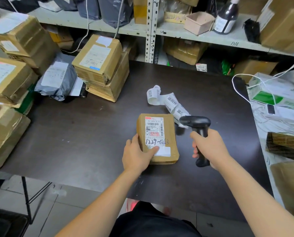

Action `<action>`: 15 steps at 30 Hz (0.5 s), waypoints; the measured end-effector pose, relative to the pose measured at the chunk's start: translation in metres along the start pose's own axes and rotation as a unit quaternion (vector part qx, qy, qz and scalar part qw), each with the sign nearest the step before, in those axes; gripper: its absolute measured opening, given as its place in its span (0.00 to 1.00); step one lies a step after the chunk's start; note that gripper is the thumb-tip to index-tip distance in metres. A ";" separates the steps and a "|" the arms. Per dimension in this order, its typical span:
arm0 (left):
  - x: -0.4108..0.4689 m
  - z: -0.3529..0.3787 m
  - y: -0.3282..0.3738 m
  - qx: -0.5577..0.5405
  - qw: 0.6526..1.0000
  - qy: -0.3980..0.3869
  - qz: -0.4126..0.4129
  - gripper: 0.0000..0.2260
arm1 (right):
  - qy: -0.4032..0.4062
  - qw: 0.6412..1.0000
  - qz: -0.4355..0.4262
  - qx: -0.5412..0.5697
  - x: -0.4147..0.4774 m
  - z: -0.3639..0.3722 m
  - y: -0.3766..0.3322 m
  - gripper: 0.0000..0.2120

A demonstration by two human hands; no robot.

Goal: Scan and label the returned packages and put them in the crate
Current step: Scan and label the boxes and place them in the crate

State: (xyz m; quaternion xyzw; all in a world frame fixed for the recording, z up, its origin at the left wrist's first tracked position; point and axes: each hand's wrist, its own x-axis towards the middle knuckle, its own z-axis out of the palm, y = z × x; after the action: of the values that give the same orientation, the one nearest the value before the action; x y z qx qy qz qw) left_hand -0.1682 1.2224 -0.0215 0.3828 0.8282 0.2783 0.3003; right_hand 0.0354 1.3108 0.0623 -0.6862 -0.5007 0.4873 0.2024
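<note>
Stockroom shelves (185, 34) behind, my dark brown desk (74, 134) carries the flat brown cardboard parcel (158, 139) toward its front edge, label up for scanning; left hand (137, 154) grips its corner steady, right hand (209, 147) clamps the black handheld scanner (196, 123) just beside.

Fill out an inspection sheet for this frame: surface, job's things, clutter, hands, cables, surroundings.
Surface: dark table.
Job's things: package flat on the table, label up; curled label strip behind it; crate not seen.
Clutter: stacked boxes and a grey mailer at the table's left.
Hands: left hand holds the package's near left corner, thumb on top; right hand grips the scanner, its head beside the package.
Cables: white cable loops at the table's right edge.
Surroundings: shelf behind with boxes and a dark bottle; plastic-covered device at right.
</note>
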 end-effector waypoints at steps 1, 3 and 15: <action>0.000 0.001 0.002 0.001 1.000 -0.001 -0.005 0.40 | -0.028 0.999 0.005 0.019 -0.007 -0.001 -0.009 0.09; -0.001 0.003 0.005 -0.001 1.000 -0.002 -0.014 0.41 | -0.072 0.997 0.007 0.023 -0.019 -0.001 -0.023 0.09; -0.001 0.006 0.007 -0.009 1.000 -0.003 -0.017 0.41 | -0.086 0.996 -0.014 0.004 -0.052 0.004 -0.053 0.06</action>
State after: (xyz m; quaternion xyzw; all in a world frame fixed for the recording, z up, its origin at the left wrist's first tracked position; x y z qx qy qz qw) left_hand -0.1604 1.2272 -0.0205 0.3667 0.8309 0.2795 0.3115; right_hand 0.0052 1.2855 0.1253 -0.6336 -0.5241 0.5437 0.1681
